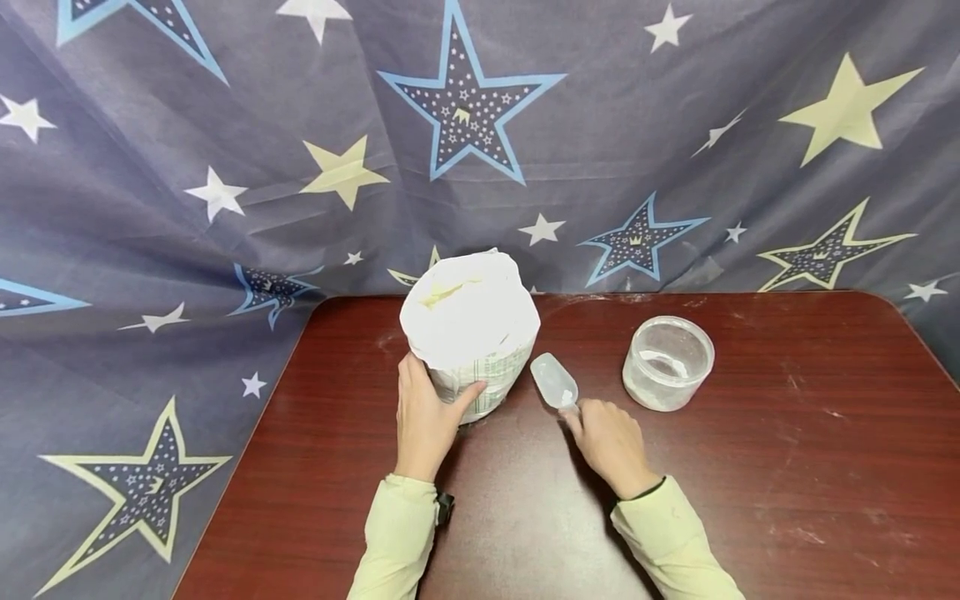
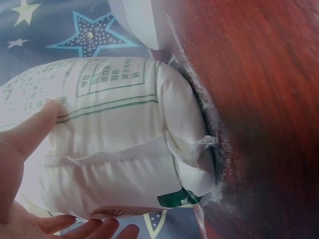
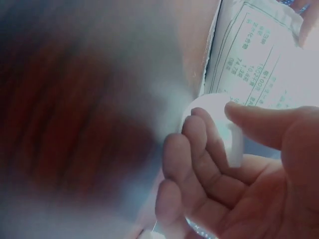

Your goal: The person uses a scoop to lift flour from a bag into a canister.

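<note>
A white woven flour bag [image 1: 468,333] stands upright on the table with its mouth rolled open; green print and a nutrition table [image 2: 112,77] show on its side. My left hand [image 1: 429,417] grips the bag's near left side, thumb across the front and fingers around the far side. To the right of the bag, my right hand [image 1: 611,440] holds a translucent plastic scoop [image 1: 555,382] by its handle. The scoop's bowl points away, toward the bag, with a little white in it. In the right wrist view the handle [image 3: 235,149] lies between thumb and fingers.
A clear round jar [image 1: 667,367] with white powder inside stands right of the scoop. The reddish-brown table [image 1: 787,467] bears smears of white powder. Behind it hangs a grey-blue cloth [image 1: 600,100] with stars.
</note>
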Motion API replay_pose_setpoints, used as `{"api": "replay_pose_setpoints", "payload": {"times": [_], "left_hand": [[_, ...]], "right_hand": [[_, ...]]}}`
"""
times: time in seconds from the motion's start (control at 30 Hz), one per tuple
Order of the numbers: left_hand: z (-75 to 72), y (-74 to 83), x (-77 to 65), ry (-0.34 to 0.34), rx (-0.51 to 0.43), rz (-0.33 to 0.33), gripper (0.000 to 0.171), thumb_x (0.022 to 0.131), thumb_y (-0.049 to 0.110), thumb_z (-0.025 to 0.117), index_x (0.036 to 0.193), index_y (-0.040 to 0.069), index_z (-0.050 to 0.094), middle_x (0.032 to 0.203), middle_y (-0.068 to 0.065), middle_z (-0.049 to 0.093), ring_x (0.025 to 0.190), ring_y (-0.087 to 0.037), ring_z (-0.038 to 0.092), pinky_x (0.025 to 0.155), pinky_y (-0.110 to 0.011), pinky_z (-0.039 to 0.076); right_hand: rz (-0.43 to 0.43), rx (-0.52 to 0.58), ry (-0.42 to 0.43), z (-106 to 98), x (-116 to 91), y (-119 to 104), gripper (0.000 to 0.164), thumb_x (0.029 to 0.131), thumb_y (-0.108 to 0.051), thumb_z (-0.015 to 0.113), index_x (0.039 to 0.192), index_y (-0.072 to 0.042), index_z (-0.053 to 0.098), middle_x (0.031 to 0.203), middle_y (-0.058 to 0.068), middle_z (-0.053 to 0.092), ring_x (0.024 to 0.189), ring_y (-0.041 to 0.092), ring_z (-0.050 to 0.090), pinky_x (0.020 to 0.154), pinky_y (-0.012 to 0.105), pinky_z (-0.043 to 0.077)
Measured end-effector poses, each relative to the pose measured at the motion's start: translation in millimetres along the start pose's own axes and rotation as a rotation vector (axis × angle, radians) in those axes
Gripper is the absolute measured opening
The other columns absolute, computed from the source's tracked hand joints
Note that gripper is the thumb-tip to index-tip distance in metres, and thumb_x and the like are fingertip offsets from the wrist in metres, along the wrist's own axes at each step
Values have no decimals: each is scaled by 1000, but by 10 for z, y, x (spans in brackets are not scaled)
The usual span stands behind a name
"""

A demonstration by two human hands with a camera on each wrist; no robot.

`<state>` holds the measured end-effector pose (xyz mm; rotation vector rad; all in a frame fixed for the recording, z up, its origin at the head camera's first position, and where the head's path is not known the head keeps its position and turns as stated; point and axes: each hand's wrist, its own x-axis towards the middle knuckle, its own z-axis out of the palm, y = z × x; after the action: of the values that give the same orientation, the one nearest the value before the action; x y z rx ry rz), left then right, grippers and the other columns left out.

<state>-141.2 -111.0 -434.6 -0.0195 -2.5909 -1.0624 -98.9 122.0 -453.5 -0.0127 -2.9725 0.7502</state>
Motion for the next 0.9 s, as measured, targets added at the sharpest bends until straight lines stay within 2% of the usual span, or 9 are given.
{"api": "replay_pose_setpoints", "payload": {"times": [0.3,0.43,0.57,0.77,0.83,0.9], "left_hand": [[75,-32,4,3,-4,13,96,76,52,82,145,6,34,132,-13,46,124,-32,48,102,-50,43],[67,-50,11,7,0,16,98,75,53,82,146,7,33,132,-12,46,124,-32,48,102,-50,43],[50,-67,16,20,9,24,98,75,53,82,146,6,34,130,-13,47,122,-32,49,101,-50,43],[27,-66,14,23,14,32,97,75,54,81,145,6,35,130,-13,47,122,-31,49,101,-50,44],[22,-66,13,28,13,36,98,74,54,82,145,6,35,129,-13,47,121,-31,49,101,-50,44],[21,-67,12,34,17,38,97,74,54,82,144,6,36,129,-13,47,120,-32,49,100,-50,44]], "right_hand": [[32,118,-60,-99,28,81,28,97,-26,61,73,-15,67,75,4,70,79,38,70,60,52,49],[21,137,-10,-120,58,87,26,96,-24,62,72,-14,64,72,7,66,79,38,69,59,51,47],[2,171,64,-135,86,91,23,95,-22,63,74,-14,65,62,3,57,67,28,64,59,47,46],[12,296,128,-158,104,116,22,97,-23,63,81,-9,71,46,-7,55,43,6,54,60,37,48],[14,328,140,-158,108,121,23,97,-23,63,81,-9,71,48,-4,58,39,5,53,60,33,48],[21,391,145,-153,114,123,24,98,-23,62,82,-7,71,53,1,62,39,9,56,56,31,49]]}}
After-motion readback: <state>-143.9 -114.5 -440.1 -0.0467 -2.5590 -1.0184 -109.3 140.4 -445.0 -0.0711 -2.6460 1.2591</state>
